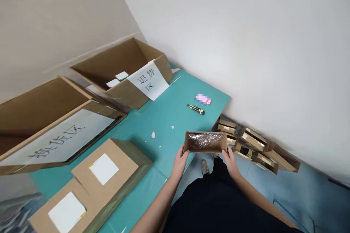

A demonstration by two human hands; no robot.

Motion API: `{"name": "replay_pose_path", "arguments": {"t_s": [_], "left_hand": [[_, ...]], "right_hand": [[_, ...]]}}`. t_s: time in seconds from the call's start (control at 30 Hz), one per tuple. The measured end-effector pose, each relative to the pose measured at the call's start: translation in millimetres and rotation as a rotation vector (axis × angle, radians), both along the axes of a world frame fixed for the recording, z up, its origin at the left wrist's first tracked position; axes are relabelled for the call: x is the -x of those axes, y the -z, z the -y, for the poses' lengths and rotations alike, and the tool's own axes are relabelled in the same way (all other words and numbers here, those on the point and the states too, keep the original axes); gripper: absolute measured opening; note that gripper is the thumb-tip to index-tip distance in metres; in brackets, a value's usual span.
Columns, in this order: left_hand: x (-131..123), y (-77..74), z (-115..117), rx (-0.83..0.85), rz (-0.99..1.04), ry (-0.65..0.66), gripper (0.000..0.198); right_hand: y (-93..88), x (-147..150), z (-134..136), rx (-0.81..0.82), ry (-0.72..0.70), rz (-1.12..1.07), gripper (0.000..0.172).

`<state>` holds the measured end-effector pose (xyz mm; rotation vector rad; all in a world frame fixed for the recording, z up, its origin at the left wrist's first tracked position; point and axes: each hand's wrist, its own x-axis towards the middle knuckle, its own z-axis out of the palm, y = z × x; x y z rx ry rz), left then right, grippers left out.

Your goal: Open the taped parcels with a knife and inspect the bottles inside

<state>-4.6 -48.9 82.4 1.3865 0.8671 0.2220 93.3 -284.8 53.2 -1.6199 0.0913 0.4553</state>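
Left hand [179, 162] is clamping one end of an open carton [205, 149] with foil [205, 141] inside, held over the teal mat's [153, 116] edge; right hand [230, 161] is clamping the other end; carton is looking light and stiff, its end walls offering the firmest hold

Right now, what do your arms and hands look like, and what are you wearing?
The left hand and right hand are bare, without gloves, rings or a watch. No sleeves show on the forearms. Black clothing shows below them.
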Motion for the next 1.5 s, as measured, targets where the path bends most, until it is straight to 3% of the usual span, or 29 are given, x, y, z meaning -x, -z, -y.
{"name": "replay_pose_path", "arguments": {"t_s": [0.17,0.37,0.5,0.67,0.8,0.97,1.2,1.37,1.5], "left_hand": [[-11,7.0,20,-0.017,0.025,0.180,0.052],[-26,27.6,55,0.014,0.016,0.359,0.049],[-32,51.1,83,-0.017,-0.043,0.420,0.045],[-43,92.7,108,-0.131,-0.190,0.480,0.031],[-60,135.4,126,-0.151,-0.363,0.539,0.021],[-82,204.9,151,-0.162,-0.494,0.500,0.029],[-105,304.4,167,-0.124,-0.573,0.450,0.036],[-126,361.9,170,-0.084,-0.586,0.429,0.035],[-134,400.9,163,-0.051,-0.633,0.375,0.054]], "right_hand": [[6.0,19,40,0.055,0.135,0.001,0.065],[13.9,41,93,0.101,0.268,-0.039,0.062],[33.4,52,120,0.115,0.340,-0.059,0.056],[72.5,47,144,0.142,0.377,-0.111,0.046],[114.6,27,163,0.269,0.338,-0.213,0.031],[187.7,1,179,0.348,0.302,-0.320,0.025],[293.0,-20,190,0.409,0.273,-0.385,0.037],[356.7,-33,192,0.425,0.286,-0.412,0.051],[400.9,-44,193,0.450,0.308,-0.468,0.063]]}}
